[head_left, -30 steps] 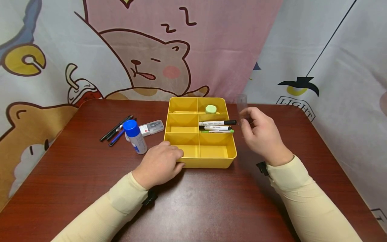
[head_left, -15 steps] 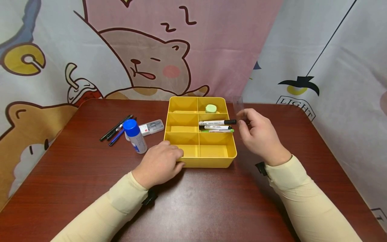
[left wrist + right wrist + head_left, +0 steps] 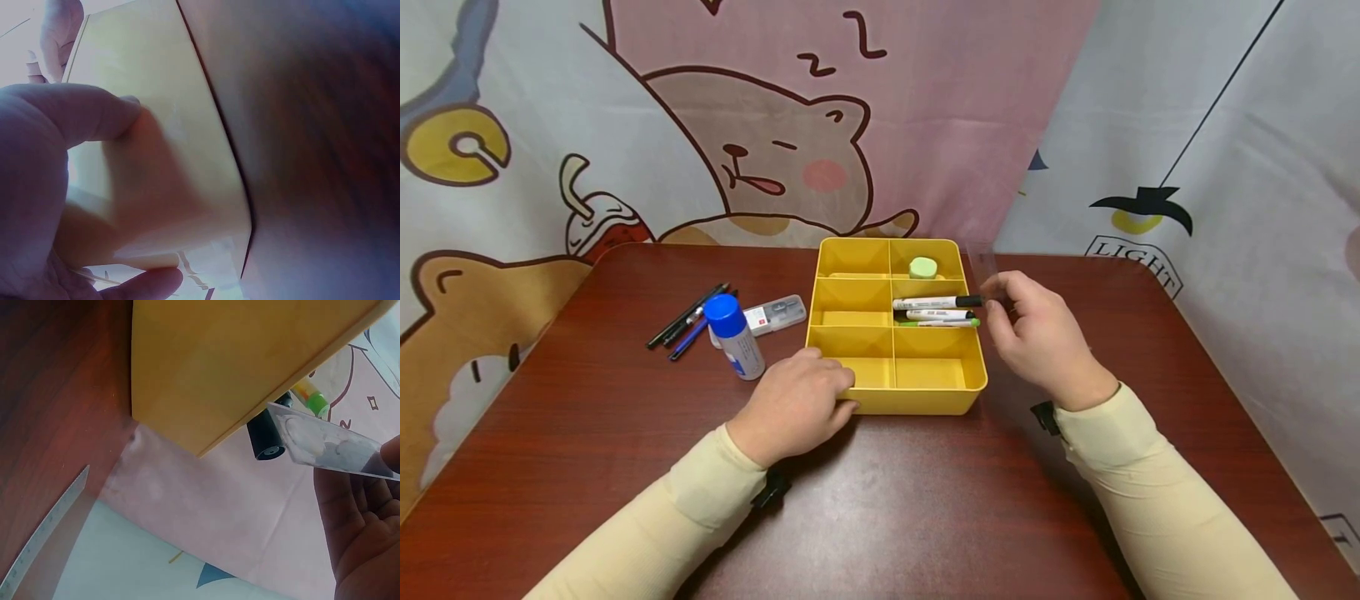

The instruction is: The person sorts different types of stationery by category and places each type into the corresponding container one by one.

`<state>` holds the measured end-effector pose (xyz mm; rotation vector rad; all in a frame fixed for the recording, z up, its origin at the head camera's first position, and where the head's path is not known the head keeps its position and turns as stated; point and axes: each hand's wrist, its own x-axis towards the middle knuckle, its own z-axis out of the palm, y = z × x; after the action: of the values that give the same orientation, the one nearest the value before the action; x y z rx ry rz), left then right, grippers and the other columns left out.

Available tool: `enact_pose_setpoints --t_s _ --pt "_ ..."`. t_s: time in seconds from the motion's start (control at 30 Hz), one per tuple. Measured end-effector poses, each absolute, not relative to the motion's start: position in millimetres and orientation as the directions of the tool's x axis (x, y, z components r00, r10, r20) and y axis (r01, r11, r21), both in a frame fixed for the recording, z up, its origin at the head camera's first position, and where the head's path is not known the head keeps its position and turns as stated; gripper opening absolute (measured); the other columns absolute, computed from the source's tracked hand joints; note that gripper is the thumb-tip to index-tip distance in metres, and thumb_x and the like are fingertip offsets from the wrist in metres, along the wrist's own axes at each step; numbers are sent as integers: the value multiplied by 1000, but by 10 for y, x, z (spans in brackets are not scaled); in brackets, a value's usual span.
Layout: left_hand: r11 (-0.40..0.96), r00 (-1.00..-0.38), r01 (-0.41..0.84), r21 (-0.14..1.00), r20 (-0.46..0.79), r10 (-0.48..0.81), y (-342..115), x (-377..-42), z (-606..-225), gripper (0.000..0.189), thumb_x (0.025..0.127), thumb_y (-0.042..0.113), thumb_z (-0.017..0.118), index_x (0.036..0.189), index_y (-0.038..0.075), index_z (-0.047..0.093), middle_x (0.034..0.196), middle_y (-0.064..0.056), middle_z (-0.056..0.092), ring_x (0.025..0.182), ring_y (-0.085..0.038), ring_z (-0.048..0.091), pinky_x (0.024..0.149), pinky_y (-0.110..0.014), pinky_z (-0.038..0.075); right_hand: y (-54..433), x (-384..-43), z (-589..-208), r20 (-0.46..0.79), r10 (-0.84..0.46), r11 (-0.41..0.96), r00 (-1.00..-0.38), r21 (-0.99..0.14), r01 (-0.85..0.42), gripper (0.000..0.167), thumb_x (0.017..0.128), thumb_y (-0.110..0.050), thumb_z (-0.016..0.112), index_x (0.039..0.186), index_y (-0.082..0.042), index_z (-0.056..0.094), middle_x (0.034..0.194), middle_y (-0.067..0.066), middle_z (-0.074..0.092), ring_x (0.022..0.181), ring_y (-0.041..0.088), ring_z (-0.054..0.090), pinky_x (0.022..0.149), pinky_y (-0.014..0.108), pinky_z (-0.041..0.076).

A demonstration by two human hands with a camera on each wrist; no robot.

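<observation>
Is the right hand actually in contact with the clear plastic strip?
Touching. The right wrist view shows it: the right hand pinches one end of the clear plastic strip, thumb lying over it, fingers underneath.

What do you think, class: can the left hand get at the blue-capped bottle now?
Probably yes: nothing visible stands between the left hand and the blue-capped bottle, though that hand must first release the yellow box.

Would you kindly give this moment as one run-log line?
Left hand: grips yellow six-compartment plastic box, near-left corner | right hand: holds clear flat plastic piece | blue-capped white bottle: left of box
</observation>
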<state>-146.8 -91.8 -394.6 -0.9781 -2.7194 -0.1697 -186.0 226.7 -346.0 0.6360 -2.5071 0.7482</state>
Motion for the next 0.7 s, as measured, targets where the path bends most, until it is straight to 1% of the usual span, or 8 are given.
enact_pose_setpoints --t_s 0.13,0.37,0.7 --pt "767 -744 641 26 268 612 -917 -1469 -3944 29 89 36 80 74 21 60 76 7 67 72 -20 50 61 -35 42 2268 -1865 -3475 518 -305 755 -799 -379 -535 16 99 -1 60 115 -1 64 97 11 69 74 17 58 65 31 53" --pt "768 -746 640 27 265 612 -917 -1470 -3948 28 89 36 80 75 21 61 77 7 68 72 -20 51 61 -35 42 2268 -1860 -3471 524 -308 750 -794 -380 -542 17 98 1 61 115 -1 65 97 11 70 74 17 58 65 32 52" --pt "770 -750 637 29 255 611 -922 -1475 -3948 28 90 36 79 75 22 61 78 7 68 72 -19 51 60 -35 42 2259 -1863 -3468 509 -316 751 -801 -382 -539 15 99 0 60 113 -2 65 94 9 69 73 16 56 64 31 51"
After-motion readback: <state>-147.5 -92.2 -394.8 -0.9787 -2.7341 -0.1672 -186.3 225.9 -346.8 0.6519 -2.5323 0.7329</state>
